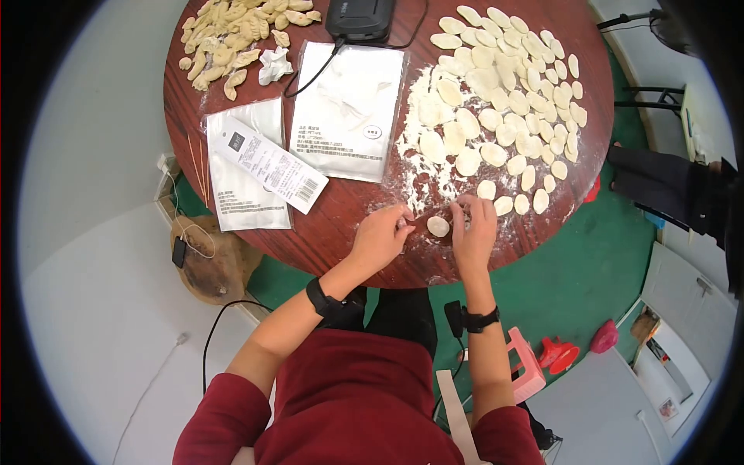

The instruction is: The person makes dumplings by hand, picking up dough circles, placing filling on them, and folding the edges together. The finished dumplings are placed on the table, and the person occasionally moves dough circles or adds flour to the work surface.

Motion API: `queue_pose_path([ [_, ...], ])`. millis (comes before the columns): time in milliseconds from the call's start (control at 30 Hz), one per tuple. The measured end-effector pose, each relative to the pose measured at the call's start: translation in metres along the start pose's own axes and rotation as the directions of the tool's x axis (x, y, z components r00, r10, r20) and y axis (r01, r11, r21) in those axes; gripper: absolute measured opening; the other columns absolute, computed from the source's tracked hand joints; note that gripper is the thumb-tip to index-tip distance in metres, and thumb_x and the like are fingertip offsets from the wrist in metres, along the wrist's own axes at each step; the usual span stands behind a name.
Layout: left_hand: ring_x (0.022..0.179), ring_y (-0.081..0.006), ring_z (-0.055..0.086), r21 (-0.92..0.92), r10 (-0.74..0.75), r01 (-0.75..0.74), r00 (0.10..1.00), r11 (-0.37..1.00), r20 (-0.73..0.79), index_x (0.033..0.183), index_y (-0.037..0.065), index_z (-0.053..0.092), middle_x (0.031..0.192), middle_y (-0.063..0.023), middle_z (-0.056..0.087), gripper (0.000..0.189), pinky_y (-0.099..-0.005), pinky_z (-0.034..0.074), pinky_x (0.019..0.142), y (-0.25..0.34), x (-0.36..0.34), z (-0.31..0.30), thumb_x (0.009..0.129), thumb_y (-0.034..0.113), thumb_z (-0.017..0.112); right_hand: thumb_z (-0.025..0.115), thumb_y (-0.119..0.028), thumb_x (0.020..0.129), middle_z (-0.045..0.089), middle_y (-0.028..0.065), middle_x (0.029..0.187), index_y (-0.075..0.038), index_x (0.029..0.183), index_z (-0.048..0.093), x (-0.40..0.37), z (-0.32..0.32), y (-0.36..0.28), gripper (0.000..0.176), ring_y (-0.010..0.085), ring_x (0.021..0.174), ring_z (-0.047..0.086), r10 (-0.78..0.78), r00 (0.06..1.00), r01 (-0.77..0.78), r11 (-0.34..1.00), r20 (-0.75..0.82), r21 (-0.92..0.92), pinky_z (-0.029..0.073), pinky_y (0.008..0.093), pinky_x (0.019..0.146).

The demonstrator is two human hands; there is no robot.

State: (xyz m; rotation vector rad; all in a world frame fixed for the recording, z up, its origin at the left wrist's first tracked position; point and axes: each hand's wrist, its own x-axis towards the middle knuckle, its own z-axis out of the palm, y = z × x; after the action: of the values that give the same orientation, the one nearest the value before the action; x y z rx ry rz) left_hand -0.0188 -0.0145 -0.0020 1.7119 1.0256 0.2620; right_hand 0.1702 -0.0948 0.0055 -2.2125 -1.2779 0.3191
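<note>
My left hand (381,235) and my right hand (473,230) rest at the near edge of a round dark-red table (349,209). Between them lies a small round piece of dough (438,225) under what looks like a thin rolling pin, which both hands grip at its ends. Just beyond the hands, many flat round dough wrappers (504,101) are spread over a floured patch on the right half of the table. A heap of folded dumplings (229,35) sits at the far left.
Two silver foil packets (349,108) (244,167) and a white labelled box (271,164) lie mid-table. A black device (360,17) with a cable stands at the far edge. Another person's dark-clothed leg (659,186) is at right. A pink stool (527,364) stands on green floor.
</note>
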Motion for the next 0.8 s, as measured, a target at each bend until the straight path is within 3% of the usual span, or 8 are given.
queue_pose_path([
  [133,0.070,-0.0249,0.066,-0.040,0.017,-0.020,0.998,0.999,-0.057,0.102,0.003,0.068,0.083,-0.0118,0.069,0.014,-0.0345,0.052,0.067,0.000,0.001,-0.011,0.088,0.007,0.071,0.077,-0.016,0.086,0.061,0.0134,0.104,-0.007,0.112,0.067,0.028,0.033,-0.010,0.029,0.0345,0.100,0.059,-0.101,0.976,0.070,0.984,-0.191,-0.163,0.046,0.0472,0.084],
  [233,0.072,-0.0246,0.066,-0.078,0.034,-0.042,0.995,0.996,-0.095,0.100,0.002,0.068,0.084,-0.0124,0.070,0.012,-0.0336,0.052,0.067,0.006,0.003,-0.020,0.089,0.007,0.070,0.076,-0.020,0.086,0.057,0.0125,0.118,-0.012,0.130,0.062,0.033,0.060,-0.015,0.046,0.0332,0.110,0.055,-0.171,0.973,0.127,0.956,-0.154,-0.263,0.041,0.0478,0.092],
  [333,0.072,-0.0225,0.065,-0.084,-0.016,0.010,0.997,0.996,-0.072,0.099,0.001,0.068,0.085,-0.0119,0.070,0.011,-0.0323,0.051,0.067,0.011,0.005,-0.031,0.089,0.006,0.069,0.070,-0.018,0.090,0.057,0.0130,0.117,-0.011,0.129,0.062,0.025,0.073,-0.015,0.040,0.0339,0.112,0.052,-0.216,0.969,0.180,0.950,-0.120,-0.255,0.039,0.0490,0.094],
  [400,0.072,-0.0209,0.065,-0.087,-0.009,0.001,0.996,0.996,-0.086,0.099,0.001,0.068,0.083,-0.0111,0.070,0.010,-0.0314,0.050,0.067,0.007,0.008,-0.033,0.090,0.005,0.069,0.072,-0.024,0.088,0.056,0.0122,0.118,-0.013,0.132,0.060,0.019,0.072,-0.013,0.047,0.0324,0.112,0.051,-0.224,0.965,0.180,0.942,-0.132,-0.282,0.037,0.0500,0.094],
  [500,0.071,-0.0181,0.063,-0.088,0.003,-0.012,0.994,0.996,-0.106,0.098,0.001,0.068,0.082,-0.0094,0.069,0.009,-0.0299,0.050,0.067,0.005,0.013,-0.036,0.090,0.005,0.068,0.073,-0.029,0.085,0.055,0.0107,0.119,-0.015,0.136,0.059,0.015,0.067,-0.016,0.055,0.0305,0.110,0.052,-0.192,0.981,0.189,0.943,0.014,-0.273,0.035,0.0497,0.094],
  [600,0.070,-0.0156,0.061,-0.098,0.022,-0.034,0.992,0.995,-0.128,0.097,0.001,0.068,0.080,-0.0081,0.068,0.007,-0.0289,0.049,0.067,0.004,0.019,-0.036,0.091,0.005,0.068,0.069,-0.040,0.089,0.055,0.0044,0.118,-0.019,0.137,0.056,0.013,0.069,-0.018,0.055,0.0231,0.109,0.053,-0.316,0.946,0.320,0.878,0.070,-0.356,0.033,0.0468,0.093],
  [667,0.071,-0.0287,0.065,-0.127,-0.055,0.042,0.994,0.991,-0.098,0.095,0.002,0.067,0.083,-0.0135,0.068,0.008,-0.0371,0.051,0.067,0.007,0.021,-0.039,0.089,0.007,0.068,0.068,-0.042,0.089,0.055,0.0049,0.118,-0.018,0.138,0.056,0.015,0.069,-0.017,0.056,0.0232,0.109,0.052,-0.327,0.942,0.331,0.866,0.076,-0.374,0.033,0.0474,0.093],
  [800,0.070,-0.0281,0.064,-0.096,-0.028,0.018,0.995,0.995,-0.099,0.095,0.002,0.067,0.082,-0.0138,0.068,0.009,-0.0368,0.051,0.067,0.010,0.025,-0.041,0.090,0.009,0.068,0.067,-0.041,0.090,0.055,0.0077,0.119,-0.013,0.138,0.056,0.024,0.067,-0.019,0.057,0.0258,0.110,0.051,-0.222,0.975,0.213,0.931,0.003,-0.295,0.032,0.0482,0.094],
])
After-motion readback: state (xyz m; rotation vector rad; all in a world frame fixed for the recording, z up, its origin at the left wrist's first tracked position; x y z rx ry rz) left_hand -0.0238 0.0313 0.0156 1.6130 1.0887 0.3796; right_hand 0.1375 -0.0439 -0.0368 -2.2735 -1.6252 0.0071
